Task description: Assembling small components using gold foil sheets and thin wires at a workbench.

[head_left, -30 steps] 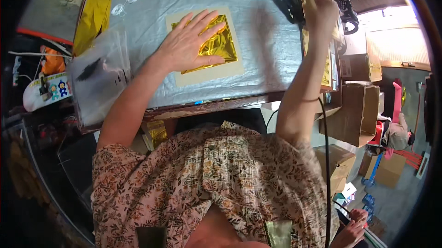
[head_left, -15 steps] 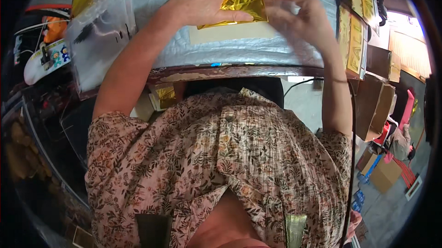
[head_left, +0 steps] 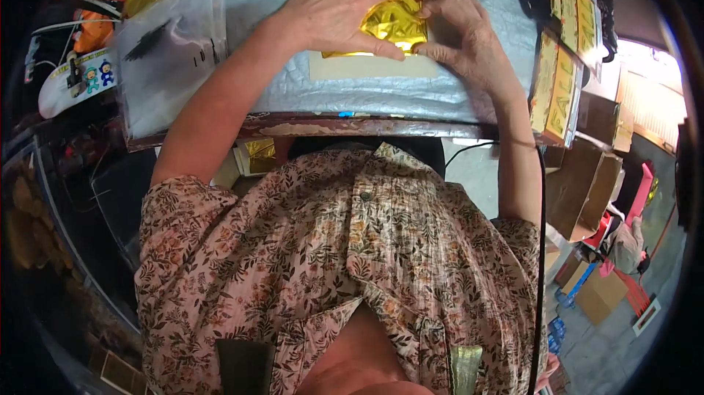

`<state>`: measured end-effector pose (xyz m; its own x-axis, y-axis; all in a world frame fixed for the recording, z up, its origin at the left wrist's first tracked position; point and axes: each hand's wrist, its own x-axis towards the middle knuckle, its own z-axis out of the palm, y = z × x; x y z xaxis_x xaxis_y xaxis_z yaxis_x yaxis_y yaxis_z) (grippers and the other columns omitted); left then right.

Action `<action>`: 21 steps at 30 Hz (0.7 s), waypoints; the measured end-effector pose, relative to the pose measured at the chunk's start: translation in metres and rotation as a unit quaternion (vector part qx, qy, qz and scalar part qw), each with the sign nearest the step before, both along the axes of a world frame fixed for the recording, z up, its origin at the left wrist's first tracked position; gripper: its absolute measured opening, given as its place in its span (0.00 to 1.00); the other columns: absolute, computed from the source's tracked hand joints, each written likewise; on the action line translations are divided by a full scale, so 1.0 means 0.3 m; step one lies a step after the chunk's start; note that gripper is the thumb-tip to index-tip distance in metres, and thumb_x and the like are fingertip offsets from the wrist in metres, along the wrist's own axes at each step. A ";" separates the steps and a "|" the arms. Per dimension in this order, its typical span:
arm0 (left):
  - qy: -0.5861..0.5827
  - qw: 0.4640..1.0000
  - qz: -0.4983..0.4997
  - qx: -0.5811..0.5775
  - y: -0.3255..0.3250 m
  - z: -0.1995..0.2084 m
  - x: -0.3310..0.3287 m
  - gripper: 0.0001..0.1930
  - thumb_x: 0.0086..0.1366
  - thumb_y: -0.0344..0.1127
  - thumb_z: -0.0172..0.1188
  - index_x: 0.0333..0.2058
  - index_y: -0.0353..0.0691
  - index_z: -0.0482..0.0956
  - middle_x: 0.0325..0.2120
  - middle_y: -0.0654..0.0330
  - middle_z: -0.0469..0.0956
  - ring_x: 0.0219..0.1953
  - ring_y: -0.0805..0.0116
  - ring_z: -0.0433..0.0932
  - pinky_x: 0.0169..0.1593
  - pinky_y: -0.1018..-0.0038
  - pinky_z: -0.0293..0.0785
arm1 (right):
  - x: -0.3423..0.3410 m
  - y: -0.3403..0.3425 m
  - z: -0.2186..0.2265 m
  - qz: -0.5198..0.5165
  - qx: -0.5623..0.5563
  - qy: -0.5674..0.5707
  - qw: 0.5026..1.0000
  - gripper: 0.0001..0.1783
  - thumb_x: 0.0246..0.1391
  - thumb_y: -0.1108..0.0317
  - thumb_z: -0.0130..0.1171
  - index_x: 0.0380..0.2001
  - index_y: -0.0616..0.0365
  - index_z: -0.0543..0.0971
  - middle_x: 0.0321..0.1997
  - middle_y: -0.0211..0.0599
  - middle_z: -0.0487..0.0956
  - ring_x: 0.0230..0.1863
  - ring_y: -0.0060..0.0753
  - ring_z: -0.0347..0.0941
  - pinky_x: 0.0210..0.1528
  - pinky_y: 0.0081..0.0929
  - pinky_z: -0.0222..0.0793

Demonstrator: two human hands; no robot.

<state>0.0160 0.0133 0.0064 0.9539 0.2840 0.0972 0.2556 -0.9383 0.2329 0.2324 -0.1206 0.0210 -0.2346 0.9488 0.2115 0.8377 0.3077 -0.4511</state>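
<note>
Since a second ago, our right hand (head_left: 466, 34) has been coming over from the boxes (head_left: 546, 94) and is now curling at the foil's right edge. Our left hand (head_left: 334, 6) is staying over the gold foil (head_left: 400, 21), its fingers lying long and slightly parted, probably to keep the sheet flat and stop it sliding. Our right thumb and forefinger are standing wide, the thumb meeting the foil's lower right corner and the finger its right side, perhaps to feel or steady that edge; whether they are gripping it, we cannot tell.

Underneath the foil, the cream card (head_left: 367, 68) is showing as a border, seemingly serving as a firm backing. Left of the foil, clear bags (head_left: 169, 76) are lying on the table cover (head_left: 282, 96), likely within reach. Right of the foil, the boxes are standing, apparently leaving working room between.
</note>
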 end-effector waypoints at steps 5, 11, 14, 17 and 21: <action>-0.081 0.996 0.026 0.005 0.003 -0.078 -0.003 0.65 0.48 0.79 0.59 0.72 0.40 0.44 0.71 0.52 0.51 0.73 0.58 0.50 0.76 0.60 0.41 | -0.096 0.046 -0.012 -0.031 0.015 -0.034 0.999 0.30 0.61 0.64 0.58 0.64 0.59 0.66 0.69 0.45 0.67 0.72 0.51 0.57 0.75 0.53 0.42; -0.097 0.995 0.021 -0.011 0.012 -0.066 -0.005 0.67 0.45 0.77 0.63 0.72 0.39 0.43 0.71 0.52 0.51 0.73 0.58 0.50 0.76 0.59 0.42 | -0.188 0.081 -0.091 -0.091 0.043 -0.080 0.992 0.35 0.65 0.60 0.52 0.68 0.69 0.57 0.71 0.57 0.60 0.73 0.56 0.53 0.74 0.50 0.46; -0.092 0.995 0.024 -0.014 0.016 -0.055 -0.008 0.67 0.45 0.77 0.64 0.72 0.38 0.44 0.71 0.52 0.51 0.73 0.58 0.49 0.76 0.59 0.42 | -0.196 0.075 -0.092 -0.093 0.036 -0.142 0.985 0.40 0.66 0.50 0.50 0.69 0.70 0.56 0.73 0.56 0.57 0.75 0.54 0.50 0.75 0.48 0.43; -0.093 0.995 0.022 -0.032 0.012 -0.050 -0.019 0.67 0.45 0.77 0.64 0.72 0.37 0.44 0.71 0.52 0.50 0.73 0.57 0.48 0.76 0.58 0.41 | -0.201 0.076 -0.085 -0.088 0.033 -0.128 0.987 0.40 0.65 0.50 0.51 0.69 0.69 0.55 0.74 0.55 0.56 0.75 0.53 0.50 0.75 0.48 0.43; -0.063 0.997 0.043 -0.028 0.028 -0.028 -0.091 0.67 0.46 0.76 0.63 0.72 0.38 0.43 0.72 0.51 0.47 0.74 0.57 0.45 0.76 0.58 0.37 | -0.205 0.084 -0.074 -0.097 0.022 -0.135 0.986 0.42 0.64 0.50 0.52 0.69 0.68 0.55 0.74 0.54 0.54 0.75 0.53 0.50 0.75 0.48 0.44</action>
<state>-0.0112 0.0217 -0.0019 0.9071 0.3721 0.1966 0.2994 -0.8989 0.3198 0.1707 -0.0955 -0.0011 -0.1022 0.9729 0.2074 0.9707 0.1432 -0.1931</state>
